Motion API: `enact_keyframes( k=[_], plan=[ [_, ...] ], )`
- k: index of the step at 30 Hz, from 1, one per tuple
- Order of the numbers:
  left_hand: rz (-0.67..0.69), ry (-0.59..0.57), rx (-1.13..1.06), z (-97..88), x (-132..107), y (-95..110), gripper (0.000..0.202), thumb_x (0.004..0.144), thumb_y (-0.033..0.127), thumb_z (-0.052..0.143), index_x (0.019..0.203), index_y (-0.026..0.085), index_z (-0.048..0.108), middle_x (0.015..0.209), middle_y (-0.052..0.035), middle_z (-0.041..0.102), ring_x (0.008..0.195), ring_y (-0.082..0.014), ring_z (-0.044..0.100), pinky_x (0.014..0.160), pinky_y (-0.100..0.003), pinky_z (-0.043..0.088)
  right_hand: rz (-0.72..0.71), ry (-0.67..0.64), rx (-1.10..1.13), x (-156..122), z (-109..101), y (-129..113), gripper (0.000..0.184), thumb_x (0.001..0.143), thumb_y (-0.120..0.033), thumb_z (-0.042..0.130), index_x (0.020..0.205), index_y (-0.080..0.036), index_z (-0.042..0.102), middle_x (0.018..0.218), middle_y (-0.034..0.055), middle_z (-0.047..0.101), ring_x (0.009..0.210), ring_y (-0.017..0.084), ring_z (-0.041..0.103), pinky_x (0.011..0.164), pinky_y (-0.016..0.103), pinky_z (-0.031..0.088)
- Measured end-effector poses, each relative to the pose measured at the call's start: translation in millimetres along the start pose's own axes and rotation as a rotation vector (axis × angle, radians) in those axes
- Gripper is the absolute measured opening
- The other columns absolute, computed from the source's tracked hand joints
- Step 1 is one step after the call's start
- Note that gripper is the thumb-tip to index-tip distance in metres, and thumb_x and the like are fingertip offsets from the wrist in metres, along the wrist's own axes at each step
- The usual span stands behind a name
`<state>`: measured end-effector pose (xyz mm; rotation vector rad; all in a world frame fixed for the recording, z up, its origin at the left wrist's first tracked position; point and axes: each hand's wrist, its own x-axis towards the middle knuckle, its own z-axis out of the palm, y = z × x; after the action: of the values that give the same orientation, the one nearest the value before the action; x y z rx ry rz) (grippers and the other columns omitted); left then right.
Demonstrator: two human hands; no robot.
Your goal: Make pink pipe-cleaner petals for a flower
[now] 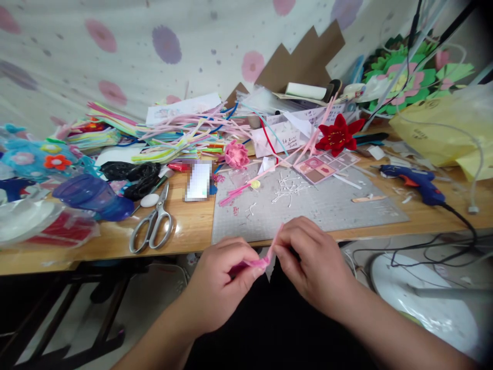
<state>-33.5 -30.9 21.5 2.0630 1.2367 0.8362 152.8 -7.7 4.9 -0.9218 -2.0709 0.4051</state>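
We hold a pink fuzzy strip point(265, 262) between our two hands, low in front of the surface point(192, 226) and above our dark-clothed lap. The fingers of our left hand point(225, 282) are clamped on its deeper pink part, thumb pressed against the curled index finger. The fingers of our right hand point(314, 262) are pinched together on the paler length, whose tip pokes up past them. The two sets of fingertips are near each other, and the strip bridges the gap between them.

Just beyond our fingers lies a grey cutting mat point(239, 226), with a scatter of thin white pieces point(291, 189) straight ahead of them. Ahead and a little to the left of the fingers we have pink stems point(233, 196) and, behind those, a pink flower point(236, 154). Ahead and to the right of them, a palette point(314, 169) lies near a red flower point(337, 134). Well to the right of the fingers is a blue glue gun point(418, 185). To their left we see scissors point(159, 206) with the handles towards us, and farther left a blue translucent cup point(92, 195) on its side. Farthest ahead, left of the fingers, are heaped multicoloured fuzzy stems point(185, 131).
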Motion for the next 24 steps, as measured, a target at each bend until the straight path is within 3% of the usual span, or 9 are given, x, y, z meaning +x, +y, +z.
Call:
enact_keyframes(
  k=[4, 8, 11, 13, 15, 18, 24],
  plan=[
    [-0.051, -0.057, 0.062, 0.3, -1, -3, 0.019, 0.087, 0.021, 0.055, 0.07, 0.018, 0.061, 0.062, 0.0015, 0.054, 0.06, -0.0125, 0.05, 0.059, -0.025, 0.038, -0.097, -0.043, -0.321, 1, -2, -1, 0.019, 0.089, -0.014, 0.047, 0.073, -0.014, 0.057, 0.074, 0.0069, 0.058, 0.072, 0.02, 0.049, 0.065, 0.033, 0.037],
    [0.016, -0.123, 0.234, -4.4, 0, -4, 0.021, 0.088, 0.019, 0.051, 0.069, 0.018, 0.061, 0.064, 0.0003, 0.058, 0.063, -0.0139, 0.052, 0.065, -0.028, 0.037, -0.094, -0.278, -0.425, 6, -8, 1, 0.017, 0.083, -0.012, 0.05, 0.068, -0.014, 0.058, 0.068, 0.0061, 0.056, 0.067, 0.021, 0.048, 0.064, 0.035, 0.033],
    [0.087, -0.249, 0.251, -12.3, 3, -5, 0.02, 0.089, 0.02, 0.052, 0.073, 0.019, 0.064, 0.067, -0.0005, 0.062, 0.065, -0.0147, 0.053, 0.07, -0.031, 0.038, -0.037, -0.599, -0.098, 10, -16, 9, 0.015, 0.081, -0.01, 0.05, 0.068, -0.015, 0.056, 0.067, 0.0028, 0.055, 0.064, 0.016, 0.047, 0.062, 0.03, 0.034],
    [0.082, -0.345, 0.114, -15.9, 5, -7, 0.018, 0.088, 0.021, 0.055, 0.073, 0.019, 0.066, 0.067, -0.0001, 0.063, 0.065, -0.0141, 0.055, 0.069, -0.029, 0.039, 0.07, -0.826, 0.331, 13, -21, 17, 0.015, 0.081, -0.012, 0.048, 0.068, -0.016, 0.054, 0.065, -0.0005, 0.053, 0.06, 0.012, 0.046, 0.058, 0.024, 0.034],
    [0.009, -0.384, -0.065, -16.1, 7, -9, 0.015, 0.085, 0.022, 0.059, 0.072, 0.019, 0.067, 0.067, 0.0004, 0.061, 0.065, -0.0133, 0.055, 0.065, -0.026, 0.04, 0.247, -0.945, 0.745, 14, -20, 26, 0.015, 0.082, -0.016, 0.046, 0.068, -0.016, 0.054, 0.061, -0.0031, 0.049, 0.055, 0.009, 0.042, 0.053, 0.021, 0.032],
    [-0.13, -0.362, -0.318, -10.4, 6, -13, 0.014, 0.082, 0.025, 0.064, 0.071, 0.018, 0.068, 0.066, 0.0007, 0.058, 0.064, -0.0127, 0.054, 0.061, -0.024, 0.04, 0.486, -0.811, 1.098, 9, -8, 35, 0.016, 0.08, -0.021, 0.05, 0.066, -0.014, 0.055, 0.057, -0.0037, 0.048, 0.052, 0.008, 0.04, 0.051, 0.019, 0.031],
    [-0.265, -0.226, -0.83, 4.4, -3, -27, 0.014, 0.076, 0.027, 0.071, 0.068, 0.017, 0.066, 0.066, -0.001, 0.06, 0.066, -0.0139, 0.054, 0.062, -0.026, 0.041, 0.733, -0.39, 1.46, -16, 28, 29, 0.022, 0.078, -0.03, 0.062, 0.063, -0.014, 0.055, 0.052, -0.0038, 0.046, 0.047, 0.008, 0.041, 0.047, 0.019, 0.036]
  ],
)
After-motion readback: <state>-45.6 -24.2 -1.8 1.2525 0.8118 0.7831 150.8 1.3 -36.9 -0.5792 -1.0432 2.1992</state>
